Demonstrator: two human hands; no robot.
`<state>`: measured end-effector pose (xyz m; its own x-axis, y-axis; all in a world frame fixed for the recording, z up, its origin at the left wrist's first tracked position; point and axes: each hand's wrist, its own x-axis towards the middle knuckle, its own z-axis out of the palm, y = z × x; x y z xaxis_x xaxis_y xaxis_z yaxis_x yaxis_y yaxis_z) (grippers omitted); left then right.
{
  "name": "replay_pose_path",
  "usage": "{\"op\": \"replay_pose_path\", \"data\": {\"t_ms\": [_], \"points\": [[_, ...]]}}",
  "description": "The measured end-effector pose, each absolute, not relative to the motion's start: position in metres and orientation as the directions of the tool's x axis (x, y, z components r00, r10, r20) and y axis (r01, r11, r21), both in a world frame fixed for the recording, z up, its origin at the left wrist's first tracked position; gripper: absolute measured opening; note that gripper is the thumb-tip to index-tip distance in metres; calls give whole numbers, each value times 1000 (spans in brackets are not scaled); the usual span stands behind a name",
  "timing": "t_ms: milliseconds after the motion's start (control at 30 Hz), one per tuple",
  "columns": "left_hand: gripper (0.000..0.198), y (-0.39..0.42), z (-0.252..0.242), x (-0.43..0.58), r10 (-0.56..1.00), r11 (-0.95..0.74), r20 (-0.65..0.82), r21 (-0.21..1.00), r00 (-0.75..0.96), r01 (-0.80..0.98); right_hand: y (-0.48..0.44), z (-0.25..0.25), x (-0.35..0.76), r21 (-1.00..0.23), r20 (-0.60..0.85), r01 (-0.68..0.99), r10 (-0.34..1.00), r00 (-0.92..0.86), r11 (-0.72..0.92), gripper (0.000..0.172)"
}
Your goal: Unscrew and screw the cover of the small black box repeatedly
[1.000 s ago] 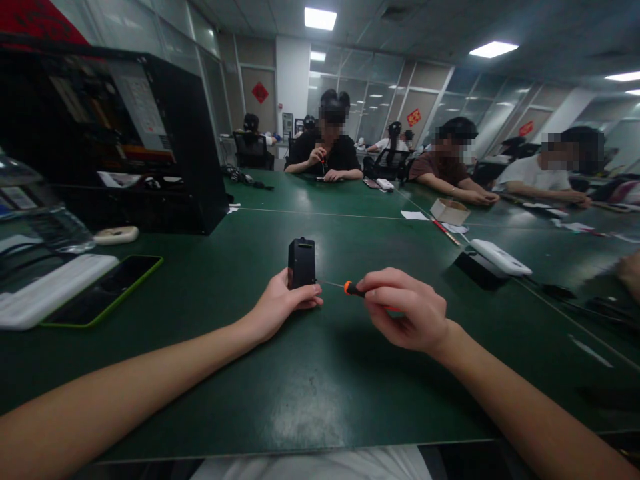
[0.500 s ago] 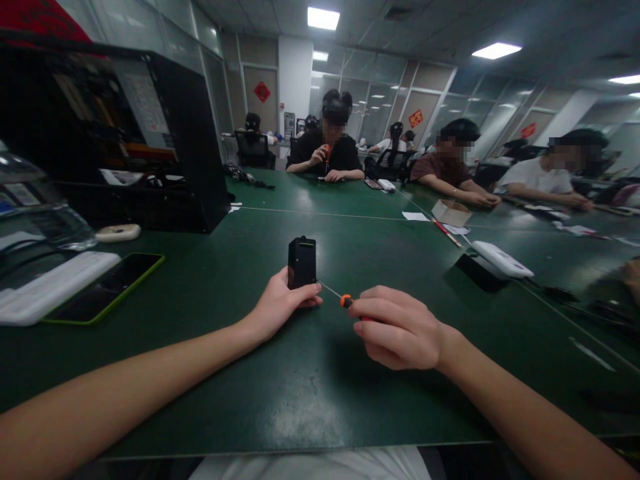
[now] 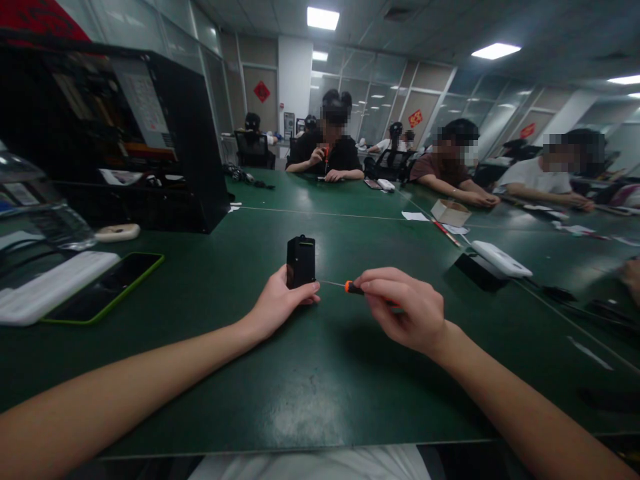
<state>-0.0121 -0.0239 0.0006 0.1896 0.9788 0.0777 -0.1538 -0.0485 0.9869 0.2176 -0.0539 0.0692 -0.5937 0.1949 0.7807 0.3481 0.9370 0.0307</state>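
A small black box-shaped device [image 3: 301, 261] stands upright on the green table [image 3: 310, 373]. My left hand [image 3: 278, 305] is wrapped round its base, holding it steady. My right hand [image 3: 405, 308] pinches a small screwdriver [image 3: 353, 288] with an orange and black handle. Its thin metal shaft points left, with the tip at the lower right side of the device.
On the left lie a phone in a green case [image 3: 105, 288], a white keyboard-like slab [image 3: 50, 288] and a large black cabinet [image 3: 115, 133]. A white device on a black block [image 3: 493, 261] sits to the right. Several other people sit working at the far side.
My right hand dipped lower with the screwdriver half a second ago, then rose back level with the device's lower side. My left hand and the device barely moved.
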Motion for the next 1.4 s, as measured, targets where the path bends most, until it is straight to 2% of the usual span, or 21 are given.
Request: {"op": "replay_pose_path", "data": {"t_ms": [133,333,467,533,700,800,867,933,1067,1133,1267,1400], "points": [[40,-23,1,-12,977,-61,85,991,193,-123,-55,74,216,15,822,416,225,-523,909,36],[39,-22,-2,-14,972,-97,108,993,207,-62,-52,74,217,96,815,414,167,-555,905,35],[36,-23,-2,-14,964,-134,135,991,228,-18,-51,70,216,31,871,424,183,-455,905,55],[36,-23,-1,-14,964,-133,133,991,231,-17,-51,69,216,17,866,409,191,-461,912,63],[38,-24,3,-13,965,-105,111,994,237,-36,-50,69,218,68,852,418,165,-497,906,49],[38,-25,3,-11,964,-106,110,994,241,-28,-49,66,217,-40,893,383,205,-401,923,70],[38,-25,3,-11,964,-109,112,994,241,-25,-49,63,217,-70,900,346,209,-382,936,82],[37,-25,3,-11,965,-110,114,994,238,-28,-49,63,217,-30,891,354,186,-415,935,78],[37,-25,3,-12,965,-105,109,994,237,-27,-49,67,218,39,876,426,174,-449,904,53],[38,-24,3,-12,965,-102,106,994,241,-27,-49,67,218,-26,885,424,218,-412,906,50],[36,-24,2,-13,962,-115,115,993,248,-14,-48,62,213,-197,936,359,284,-209,912,54],[35,-24,2,-13,957,-137,133,991,256,-2,-46,58,212,-193,946,356,270,-179,914,55]]}}
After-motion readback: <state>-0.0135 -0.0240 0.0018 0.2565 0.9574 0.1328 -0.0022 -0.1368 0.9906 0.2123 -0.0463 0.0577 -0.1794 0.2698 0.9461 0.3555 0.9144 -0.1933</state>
